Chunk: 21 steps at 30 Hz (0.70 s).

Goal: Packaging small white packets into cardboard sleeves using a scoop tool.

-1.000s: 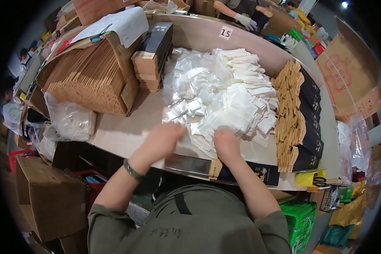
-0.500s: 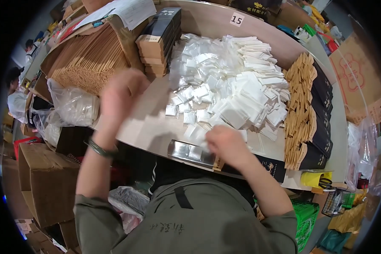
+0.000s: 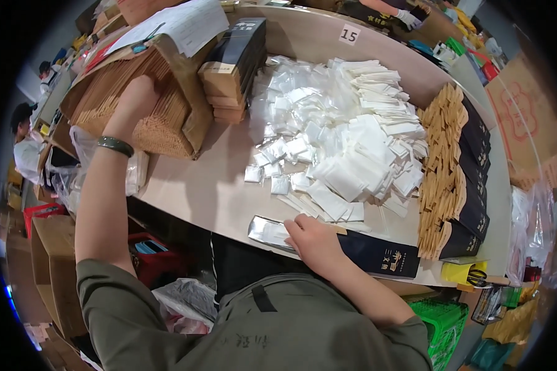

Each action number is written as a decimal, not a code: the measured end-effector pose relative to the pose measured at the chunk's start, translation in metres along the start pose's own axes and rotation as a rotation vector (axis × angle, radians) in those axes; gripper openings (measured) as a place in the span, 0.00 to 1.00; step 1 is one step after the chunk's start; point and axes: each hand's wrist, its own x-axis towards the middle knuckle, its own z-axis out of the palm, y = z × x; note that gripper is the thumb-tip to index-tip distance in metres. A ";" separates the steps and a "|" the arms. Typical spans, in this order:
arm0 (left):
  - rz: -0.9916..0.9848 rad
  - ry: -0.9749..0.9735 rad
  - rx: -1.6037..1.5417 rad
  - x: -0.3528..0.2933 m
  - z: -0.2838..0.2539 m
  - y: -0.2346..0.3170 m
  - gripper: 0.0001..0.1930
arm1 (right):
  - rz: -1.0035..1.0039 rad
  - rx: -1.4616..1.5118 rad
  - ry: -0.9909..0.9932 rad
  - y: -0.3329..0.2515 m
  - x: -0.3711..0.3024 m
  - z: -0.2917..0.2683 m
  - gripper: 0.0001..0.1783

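My left hand [image 3: 138,100] reaches over the box of wooden chopsticks [image 3: 158,133] at the left, fingers curled down with their tips hidden among the sticks. At the table's front edge my right hand [image 3: 315,242] is closed on a small white packet, mostly hidden by the fingers. Beneath and beside it lies a shiny silver packet [image 3: 263,230]. A dark printed paper sleeve [image 3: 377,253] extends to the right from under this hand. Farther back spreads a heap of white paper packets [image 3: 359,154] and small clear-wrapped packets [image 3: 291,105].
Dark boxes [image 3: 235,52] are stacked beside the chopstick box. A long row of brown-and-black sleeves [image 3: 442,173] lines the right side. A yellow holder with scissors [image 3: 461,272] sits at the right front edge. A raised panel [image 3: 303,28] bounds the back. A gloved hand [image 3: 408,20] shows beyond it.
My left hand has moved left and farther away, onto the chopsticks. My right hand has come down nearer the edge, onto the silver packet. A gloved hand has appeared beyond the back panel.
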 end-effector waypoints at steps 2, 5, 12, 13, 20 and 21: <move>-0.042 -0.093 0.086 0.005 0.000 -0.015 0.12 | -0.034 0.022 0.085 0.004 -0.004 -0.004 0.10; -0.003 0.276 -0.038 -0.021 -0.012 -0.017 0.13 | 0.018 0.021 0.275 0.020 -0.032 -0.007 0.15; -0.488 -0.254 -1.086 -0.239 0.039 0.044 0.05 | -0.021 -0.006 0.131 0.034 -0.063 -0.019 0.24; -0.318 -0.507 -1.243 -0.249 0.052 0.065 0.03 | -0.029 -0.002 0.123 0.035 -0.061 -0.018 0.24; -0.037 -0.659 -0.950 -0.225 0.073 0.111 0.03 | -0.086 -0.054 0.086 0.041 -0.063 -0.018 0.21; -0.004 -0.666 -0.933 -0.228 0.080 0.131 0.03 | -0.096 -0.068 0.086 0.041 -0.063 -0.016 0.21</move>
